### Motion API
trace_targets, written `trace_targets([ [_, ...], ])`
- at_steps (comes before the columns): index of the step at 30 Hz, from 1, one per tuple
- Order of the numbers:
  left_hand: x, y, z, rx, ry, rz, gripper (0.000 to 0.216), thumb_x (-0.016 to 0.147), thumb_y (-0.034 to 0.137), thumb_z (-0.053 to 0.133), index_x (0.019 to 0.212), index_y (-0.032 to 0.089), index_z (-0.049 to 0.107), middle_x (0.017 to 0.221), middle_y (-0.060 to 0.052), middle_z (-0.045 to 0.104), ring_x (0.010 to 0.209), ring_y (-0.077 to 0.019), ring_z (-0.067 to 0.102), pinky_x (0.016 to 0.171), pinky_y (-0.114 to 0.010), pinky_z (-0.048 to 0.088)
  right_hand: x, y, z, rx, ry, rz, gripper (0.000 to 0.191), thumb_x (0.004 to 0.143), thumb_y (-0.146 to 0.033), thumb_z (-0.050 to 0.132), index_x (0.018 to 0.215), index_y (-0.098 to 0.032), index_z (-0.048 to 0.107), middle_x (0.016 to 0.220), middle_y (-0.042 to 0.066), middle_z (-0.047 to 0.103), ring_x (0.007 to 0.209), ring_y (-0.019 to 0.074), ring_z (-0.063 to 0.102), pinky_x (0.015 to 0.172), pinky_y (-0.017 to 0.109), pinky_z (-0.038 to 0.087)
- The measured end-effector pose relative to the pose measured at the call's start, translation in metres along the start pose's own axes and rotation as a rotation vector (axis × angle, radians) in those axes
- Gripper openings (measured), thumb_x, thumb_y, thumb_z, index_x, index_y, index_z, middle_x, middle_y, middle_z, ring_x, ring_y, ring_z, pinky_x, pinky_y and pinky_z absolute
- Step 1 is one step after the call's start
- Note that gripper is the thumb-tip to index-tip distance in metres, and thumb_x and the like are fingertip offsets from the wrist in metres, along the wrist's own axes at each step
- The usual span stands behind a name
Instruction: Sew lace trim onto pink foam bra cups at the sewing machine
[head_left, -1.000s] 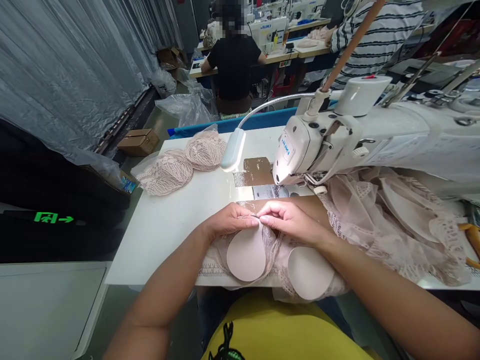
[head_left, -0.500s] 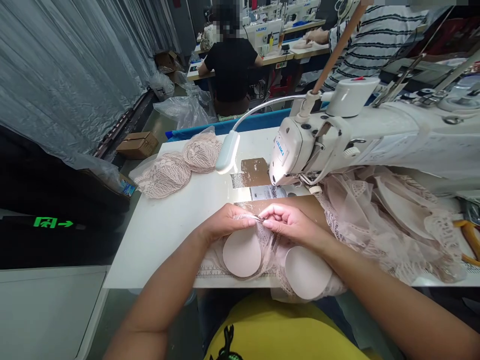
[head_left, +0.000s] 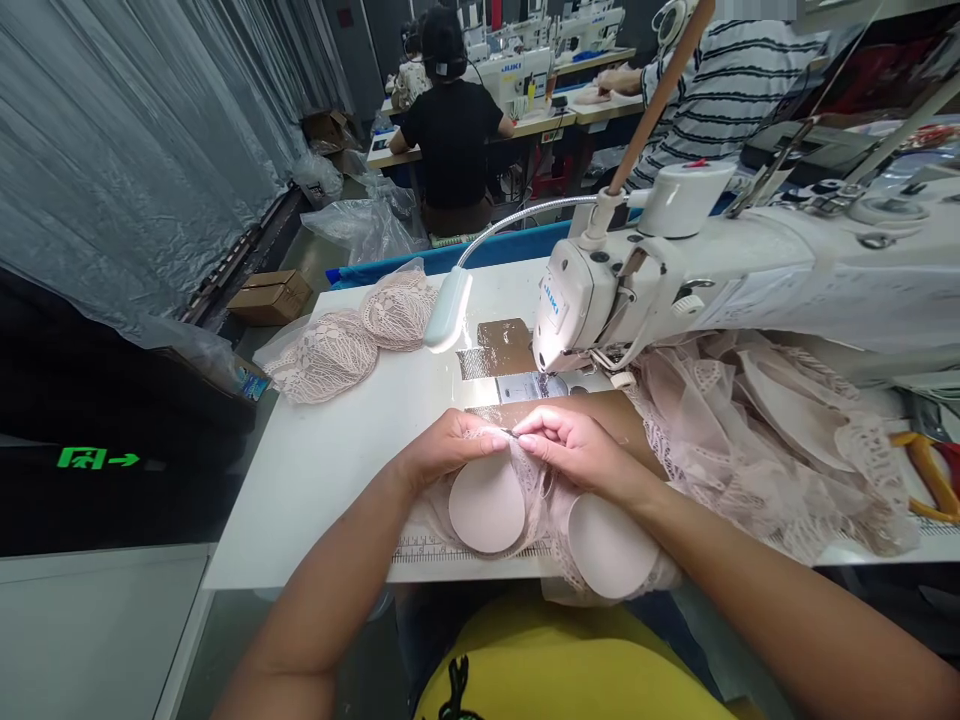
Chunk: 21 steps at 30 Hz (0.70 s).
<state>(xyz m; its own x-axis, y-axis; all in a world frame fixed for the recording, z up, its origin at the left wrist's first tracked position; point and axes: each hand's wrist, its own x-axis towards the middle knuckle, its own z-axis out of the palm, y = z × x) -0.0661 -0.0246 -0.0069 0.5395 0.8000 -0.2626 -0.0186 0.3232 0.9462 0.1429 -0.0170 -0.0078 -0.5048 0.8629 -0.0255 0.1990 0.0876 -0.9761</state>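
Observation:
A pale pink lace bra (head_left: 487,505) lies at the table's front edge, its two smooth cups facing up. My left hand (head_left: 454,445) pinches the lace edge above the left cup. Close against it, my right hand (head_left: 566,445) is closed on the same edge, fingertips nearly touching the left thumb. A small dark thing shows between the fingertips; it may be tweezers or snips, too small to be sure. Just beyond my hands stands the white sewing machine (head_left: 577,300), its needle area over the metal plate (head_left: 532,387).
Another lace bra (head_left: 330,350) lies at the table's left. A lamp (head_left: 448,308) on a bendy neck hangs over the table. More lace pieces (head_left: 757,440) are heaped at the right, near orange-handled scissors (head_left: 930,475). Two co-workers (head_left: 454,130) (head_left: 739,85) sit beyond.
The view has shifted slightly, so the machine and lace heap sit a little further left. My hands keep the same hold on the bra's edge, with only slight finger movement.

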Motion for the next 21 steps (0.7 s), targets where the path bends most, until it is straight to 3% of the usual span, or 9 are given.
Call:
trace_targets([
  [5,-0.002,0.0,0.0,-0.008,-0.023,0.001,0.026,0.074,0.037,0.073,0.079,0.011,0.072,0.067,-0.002,0.062,0.061,-0.0111,0.051,0.061,-0.024,0.04,-0.008,-0.003,-0.015,-0.049,0.105,0.051,0.027,0.083,-0.044,0.059,0.088,-0.018,0.062,0.068,0.0,0.058,0.061,0.0129,0.052,0.059,0.027,0.042],
  [8,-0.004,0.0,0.0,-0.01,-0.025,0.011,0.027,0.075,0.036,0.072,0.084,0.011,0.073,0.073,-0.005,0.066,0.066,-0.0136,0.056,0.065,-0.026,0.043,-0.016,-0.009,-0.022,-0.103,0.085,0.084,0.032,0.083,-0.048,0.057,0.094,-0.018,0.061,0.069,0.001,0.059,0.063,0.0146,0.055,0.061,0.028,0.044],
  [11,-0.005,-0.001,-0.001,0.002,-0.036,0.023,0.03,0.077,0.036,0.07,0.09,0.01,0.072,0.085,-0.01,0.069,0.076,-0.0181,0.061,0.072,-0.03,0.046,-0.034,-0.012,-0.034,-0.291,0.042,0.14,0.04,0.083,-0.051,0.055,0.107,-0.02,0.06,0.081,0.004,0.065,0.073,0.0191,0.061,0.065,0.03,0.047],
  [15,-0.004,-0.003,-0.006,0.109,-0.004,0.081,0.03,0.077,0.037,0.068,0.089,0.01,0.071,0.093,-0.012,0.066,0.084,-0.0204,0.06,0.075,-0.03,0.046,-0.07,0.001,-0.059,-0.644,0.053,0.239,0.053,0.078,-0.054,0.06,0.12,-0.023,0.057,0.116,0.009,0.065,0.1,0.0288,0.063,0.077,0.035,0.05],
  [18,-0.003,-0.001,-0.009,0.307,0.013,0.121,0.029,0.075,0.038,0.068,0.089,0.012,0.068,0.1,-0.01,0.062,0.089,-0.0207,0.058,0.074,-0.028,0.045,-0.093,0.016,-0.071,-0.877,0.075,0.296,0.043,0.079,-0.051,0.058,0.107,-0.019,0.063,0.105,0.011,0.069,0.089,0.0306,0.066,0.068,0.037,0.051],
  [21,-0.007,0.006,-0.002,0.686,0.002,0.063,0.022,0.073,0.032,0.067,0.085,0.014,0.064,0.092,-0.006,0.061,0.08,-0.0187,0.057,0.065,-0.025,0.042,-0.103,0.019,-0.073,-0.931,0.058,0.244,0.031,0.086,-0.047,0.047,0.086,-0.021,0.063,0.09,0.009,0.07,0.081,0.0282,0.066,0.064,0.035,0.049],
])
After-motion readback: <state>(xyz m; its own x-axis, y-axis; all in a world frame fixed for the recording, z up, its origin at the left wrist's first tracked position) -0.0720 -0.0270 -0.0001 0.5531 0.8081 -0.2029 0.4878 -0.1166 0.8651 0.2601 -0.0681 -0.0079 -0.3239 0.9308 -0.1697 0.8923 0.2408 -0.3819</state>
